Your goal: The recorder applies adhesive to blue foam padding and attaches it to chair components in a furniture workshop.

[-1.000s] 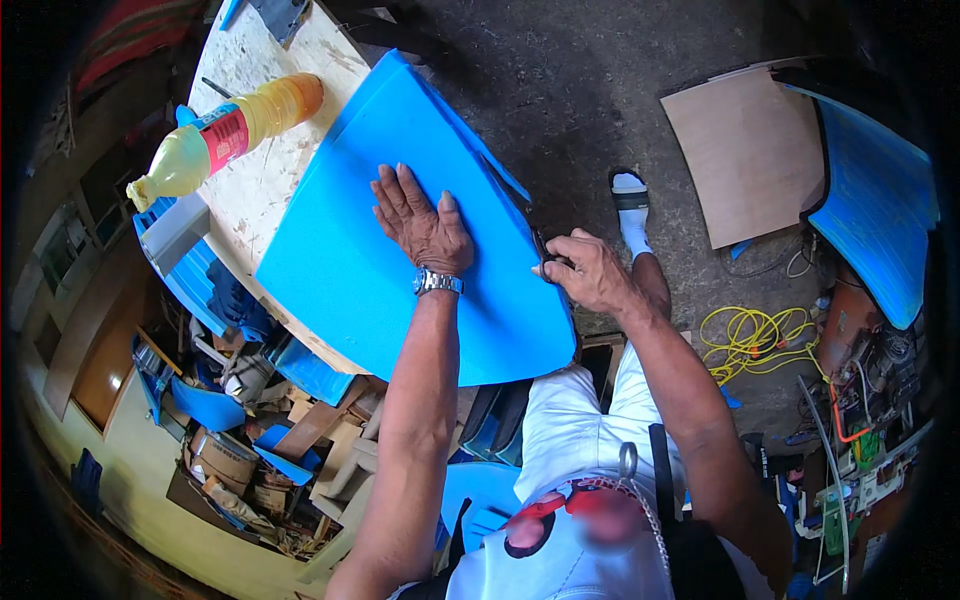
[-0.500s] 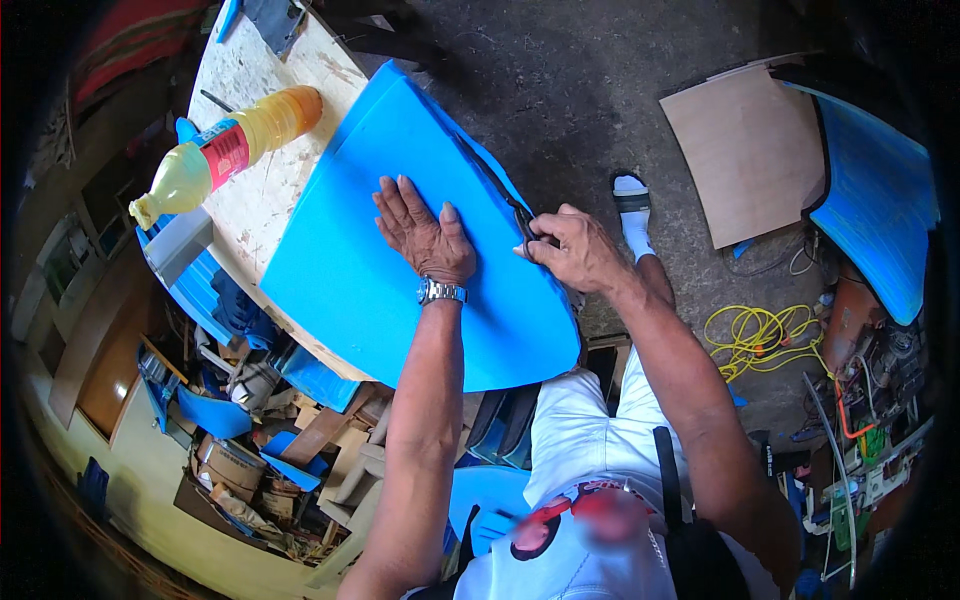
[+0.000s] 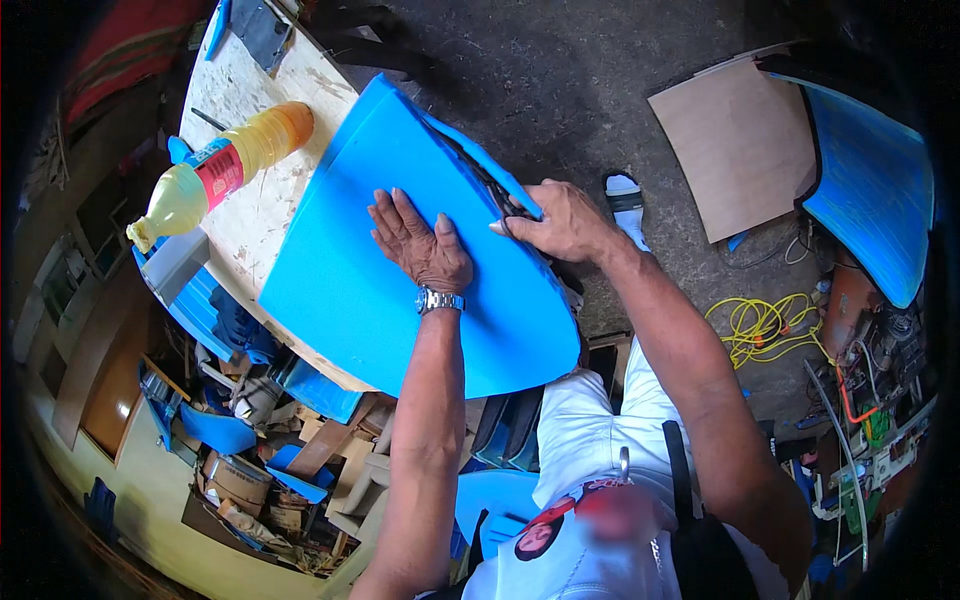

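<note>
Bottle (image 3: 225, 165) lies beside blue sheet (image 3: 350, 290) under left hand (image 3: 420, 240).

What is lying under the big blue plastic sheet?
The pale wooden table shows beside the big blue plastic sheet; its left hand presses on top. Anything beneath stays covered.

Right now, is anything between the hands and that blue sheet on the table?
Nothing visible. The left hand lies flat on the blue sheet, and the right hand grips a dark tool at the sheet's far edge.
</note>
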`<act>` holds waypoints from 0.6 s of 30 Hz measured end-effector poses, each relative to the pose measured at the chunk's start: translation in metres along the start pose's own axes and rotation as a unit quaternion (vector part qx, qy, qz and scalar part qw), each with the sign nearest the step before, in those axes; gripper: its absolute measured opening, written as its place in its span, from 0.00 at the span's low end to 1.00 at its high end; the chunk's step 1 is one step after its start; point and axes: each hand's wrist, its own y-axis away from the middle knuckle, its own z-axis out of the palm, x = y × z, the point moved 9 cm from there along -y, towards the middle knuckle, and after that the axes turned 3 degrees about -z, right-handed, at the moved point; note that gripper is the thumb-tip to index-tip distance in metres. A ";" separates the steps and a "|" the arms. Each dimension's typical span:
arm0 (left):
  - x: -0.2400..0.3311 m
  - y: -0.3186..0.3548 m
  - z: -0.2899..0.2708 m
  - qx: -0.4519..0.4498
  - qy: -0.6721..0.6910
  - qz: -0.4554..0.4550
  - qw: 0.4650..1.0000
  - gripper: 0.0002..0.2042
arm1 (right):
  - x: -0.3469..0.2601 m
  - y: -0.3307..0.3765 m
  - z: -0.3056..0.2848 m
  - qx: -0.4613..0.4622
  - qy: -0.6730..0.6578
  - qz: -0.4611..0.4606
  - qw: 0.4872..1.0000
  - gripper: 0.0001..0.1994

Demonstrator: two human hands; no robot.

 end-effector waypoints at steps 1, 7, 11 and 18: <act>0.000 0.001 0.000 -0.001 0.000 0.001 1.000 0.36 | -0.001 -0.005 0.001 -0.017 -0.012 0.011 1.000 0.21; 0.003 0.002 0.003 0.004 0.005 0.006 1.000 0.36 | -0.002 -0.028 -0.016 0.019 -0.067 0.009 0.998 0.17; 0.002 0.005 0.005 0.004 0.006 0.006 1.000 0.35 | 0.076 -0.007 -0.030 0.190 -0.164 0.049 0.967 0.12; -0.005 -0.001 -0.011 0.028 0.031 0.002 0.999 0.33 | 0.005 0.116 -0.016 0.253 0.023 -0.020 0.967 0.08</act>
